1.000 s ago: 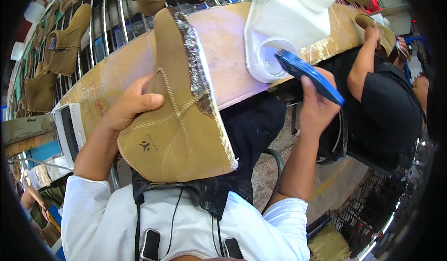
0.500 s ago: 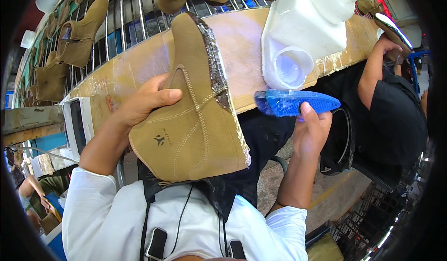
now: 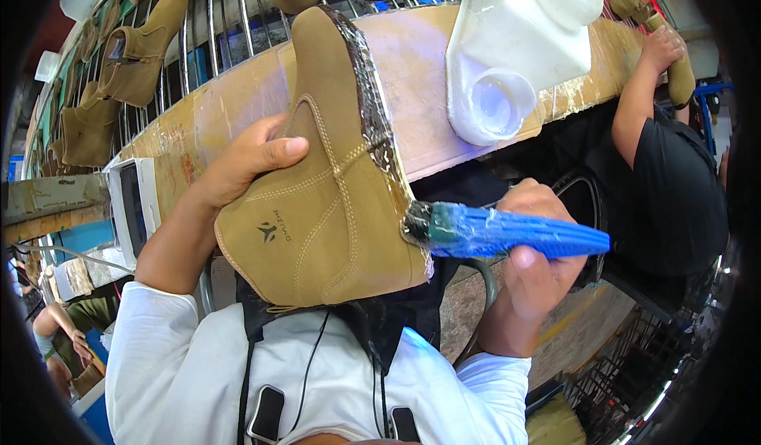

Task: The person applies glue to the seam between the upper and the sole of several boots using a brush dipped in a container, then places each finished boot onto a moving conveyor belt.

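Note:
A tan suede boot upper [image 3: 317, 183] with pale stitching is held up in front of my chest, toe end pointing away. My left hand [image 3: 258, 155] grips its left side, thumb lying on the suede. Along the right edge runs a dark, wet-looking band streaked with white. My right hand [image 3: 543, 243] is closed round a blue-handled brush [image 3: 507, 231] smeared with whitish stuff. Its dark bristles touch the boot's right edge, below the middle. Just beyond stands a white plastic container [image 3: 515, 56] with a round, open cup-like mouth holding whitish liquid.
Cardboard [image 3: 412, 72] covers the bench ahead. Behind it, a metal-bar rack [image 3: 242, 17] carries several tan boots [image 3: 143, 48]. At the right, a co-worker in black [image 3: 674, 191] holds a tan boot [image 3: 680, 68]. Another person's arm [image 3: 67, 326] shows at the lower left.
The brush has come down from beside the container's mouth and now meets the boot's right edge. My right hand's hold on it has turned. The boot has shifted slightly.

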### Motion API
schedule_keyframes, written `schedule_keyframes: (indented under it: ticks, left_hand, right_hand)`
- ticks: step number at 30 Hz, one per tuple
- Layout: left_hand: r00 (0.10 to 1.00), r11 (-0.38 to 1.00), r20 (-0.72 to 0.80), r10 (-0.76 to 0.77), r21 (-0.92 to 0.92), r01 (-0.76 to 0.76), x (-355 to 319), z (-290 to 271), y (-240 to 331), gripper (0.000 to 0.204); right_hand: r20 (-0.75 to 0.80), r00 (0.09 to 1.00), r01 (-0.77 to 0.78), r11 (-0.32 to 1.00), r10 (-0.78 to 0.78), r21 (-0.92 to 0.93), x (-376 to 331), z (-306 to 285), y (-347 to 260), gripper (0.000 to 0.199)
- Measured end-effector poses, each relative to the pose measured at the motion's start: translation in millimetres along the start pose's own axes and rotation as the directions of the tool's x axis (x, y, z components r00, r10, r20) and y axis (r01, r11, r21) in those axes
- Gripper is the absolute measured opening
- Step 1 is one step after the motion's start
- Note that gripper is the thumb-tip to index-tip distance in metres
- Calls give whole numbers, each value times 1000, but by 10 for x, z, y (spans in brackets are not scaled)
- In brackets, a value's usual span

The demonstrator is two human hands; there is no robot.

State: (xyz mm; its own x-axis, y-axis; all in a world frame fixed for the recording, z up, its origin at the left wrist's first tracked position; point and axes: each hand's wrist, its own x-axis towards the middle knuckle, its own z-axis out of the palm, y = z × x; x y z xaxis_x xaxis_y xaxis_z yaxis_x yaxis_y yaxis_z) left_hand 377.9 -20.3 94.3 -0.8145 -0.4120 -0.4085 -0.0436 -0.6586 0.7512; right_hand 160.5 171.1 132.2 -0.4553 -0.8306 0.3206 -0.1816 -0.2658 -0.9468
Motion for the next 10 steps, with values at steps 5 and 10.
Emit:
schedule_keyframes:
  ticks: [5, 10]
  left_hand:
    - [999, 994, -46, -21, -107, 16, -44, 69, 44, 58]
    - [987, 980, -159, -33, -198, 0, -70, 159, 18, 59]
  right_hand:
    - [-23, 991, 126, 981, -131, -149, -128, -23, -163, 28]
    - [67, 943, 328, 873, -326, -361, -113, -85, -279, 27]
